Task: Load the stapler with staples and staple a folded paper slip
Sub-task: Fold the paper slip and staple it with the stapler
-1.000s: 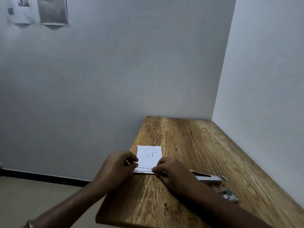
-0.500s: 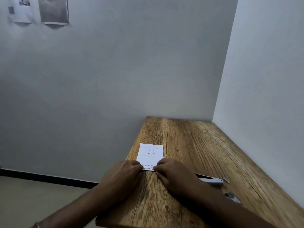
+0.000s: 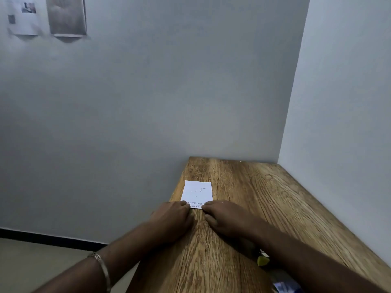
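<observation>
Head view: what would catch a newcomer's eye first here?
The white paper slip lies near the left edge of the wooden table, which sits in a corner of grey walls. Both hands meet at its near edge: the left hand and right hand have fingertips on the paper. Two sheets hang on the wall, upper left.

We had both hands down on the wooden table. Our left hand and right hand lay side by side, fingertips pressed on the near edge of the white paper slip, which stretched flat away from the fingers. A thin bangle circled our left wrist. Under our right forearm, a yellow-tipped object peeked out, mostly hidden. Far up left of the hands, two sheets hung on the grey wall.
</observation>
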Demonstrator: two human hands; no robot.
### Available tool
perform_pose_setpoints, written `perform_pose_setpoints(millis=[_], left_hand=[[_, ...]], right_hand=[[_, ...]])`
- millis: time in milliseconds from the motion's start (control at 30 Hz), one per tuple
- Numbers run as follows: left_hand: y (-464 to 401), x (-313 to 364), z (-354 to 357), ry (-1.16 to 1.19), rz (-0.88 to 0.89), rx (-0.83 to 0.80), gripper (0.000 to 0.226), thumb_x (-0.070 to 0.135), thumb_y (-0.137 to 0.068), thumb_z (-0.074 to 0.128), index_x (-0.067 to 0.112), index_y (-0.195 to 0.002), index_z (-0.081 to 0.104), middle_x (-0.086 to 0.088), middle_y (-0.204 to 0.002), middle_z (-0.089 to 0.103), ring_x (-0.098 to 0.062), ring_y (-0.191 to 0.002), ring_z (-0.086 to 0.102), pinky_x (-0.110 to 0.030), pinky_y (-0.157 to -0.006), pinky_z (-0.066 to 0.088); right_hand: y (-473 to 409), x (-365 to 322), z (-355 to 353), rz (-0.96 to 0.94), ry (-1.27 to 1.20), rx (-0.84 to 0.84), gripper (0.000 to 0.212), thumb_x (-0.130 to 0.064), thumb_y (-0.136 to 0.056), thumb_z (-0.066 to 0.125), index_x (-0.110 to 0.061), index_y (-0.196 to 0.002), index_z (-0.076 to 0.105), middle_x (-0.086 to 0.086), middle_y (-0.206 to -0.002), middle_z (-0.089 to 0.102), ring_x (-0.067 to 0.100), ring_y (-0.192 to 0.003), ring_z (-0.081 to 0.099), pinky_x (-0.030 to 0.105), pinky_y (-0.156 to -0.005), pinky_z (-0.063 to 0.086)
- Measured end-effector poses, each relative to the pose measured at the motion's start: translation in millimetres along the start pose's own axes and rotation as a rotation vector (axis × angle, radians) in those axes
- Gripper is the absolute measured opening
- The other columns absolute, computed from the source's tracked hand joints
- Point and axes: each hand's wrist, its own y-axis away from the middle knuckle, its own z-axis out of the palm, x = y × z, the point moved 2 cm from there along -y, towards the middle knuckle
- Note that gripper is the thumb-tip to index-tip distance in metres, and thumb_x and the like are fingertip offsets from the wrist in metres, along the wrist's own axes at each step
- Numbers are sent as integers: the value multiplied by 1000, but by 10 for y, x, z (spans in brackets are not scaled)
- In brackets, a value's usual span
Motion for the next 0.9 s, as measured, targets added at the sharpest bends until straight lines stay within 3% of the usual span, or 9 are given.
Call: perform_pose_setpoints(millis=[167, 367, 500, 633, 900], left_hand=[[-364, -160, 65, 13, -26, -31, 42, 41, -101, 29, 14, -103, 60, -5, -105, 65, -20, -92, 63, -40, -91, 47], [-775, -398, 175, 18, -45, -64, 40, 39, -102, 28, 13, -105, 58, -6, -109, 63, -21, -99, 62, -46, -102, 41], [-1068, -570, 268, -1, -65, -76, 42, 40, -101, 25, 14, -106, 58, -5, -113, 65, -20, -105, 61, -48, -106, 39], [-1321, -710, 357, 20, -83, -67, 40, 39, -100, 26, 15, -104, 57, -6, -114, 64, -21, -105, 61, -46, -103, 40], [-1649, -817, 470, 95, -103, -48, 33, 36, -99, 30, 13, -96, 54, -9, -110, 63, -25, -95, 61, -39, -84, 44]], right_hand=[[-313, 218, 45, 35, -96, -66, 30, -34, -99, 40, -16, -113, 59, 2, -112, 63, 19, -97, 58, 42, -85, 50], [-687, 475, 169, 44, -147, -107, 49, -37, -102, 36, -14, -144, 42, 6, -146, 48, 23, -131, 46, 40, -106, 39], [-928, 656, 276, 95, -115, -145, 60, -45, -101, 31, -20, -154, 23, 2, -162, 25, 26, -149, 20, 48, -118, 24], [-1183, 843, 381, 134, -120, -158, 65, -49, -98, 29, -23, -156, 16, 0, -165, 16, 23, -151, 13, 52, -120, 16], [-1465, 1129, 529, 160, -122, -83, 77, -59, -84, 21, -28, -154, 21, -5, -163, 22, 24, -147, 16, 52, -112, 14]])
